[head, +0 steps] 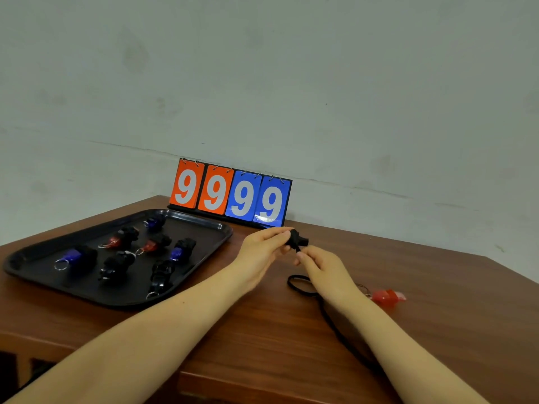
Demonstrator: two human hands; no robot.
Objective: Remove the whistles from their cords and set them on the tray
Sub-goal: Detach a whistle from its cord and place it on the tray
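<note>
Dim, soft even light; faint shadows under forearms; slight blur throughout; wide-angle bending at edges; muted colours

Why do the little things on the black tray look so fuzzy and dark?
Head view: dim, soft light blurs the small whistles into the black plastic tray; glare whitens the bottom of the rightmost blue number card; the wide lens bends the brown wooden table edges.

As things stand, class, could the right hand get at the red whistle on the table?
Probably yes: the red whistle lies on bare table just beside the right hand. But that hand is pinching the black cord and must let go first.
</note>
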